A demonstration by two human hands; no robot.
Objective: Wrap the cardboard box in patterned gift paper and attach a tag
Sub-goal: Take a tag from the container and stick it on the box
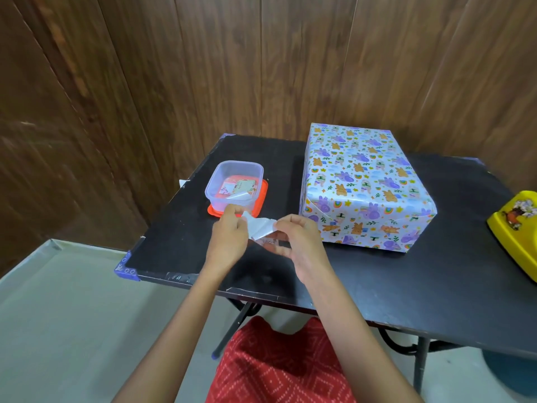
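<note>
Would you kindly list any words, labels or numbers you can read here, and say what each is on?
No text can be read.
Tags in the clear container: print too small.
Sticker pinched by the left hand and right hand: marks blurred.
Wrapped box: pictures only, no words seen.

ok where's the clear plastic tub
Head view: the clear tub sits on an orange lid, left of the wrapped box, just beyond the left hand.
</note>
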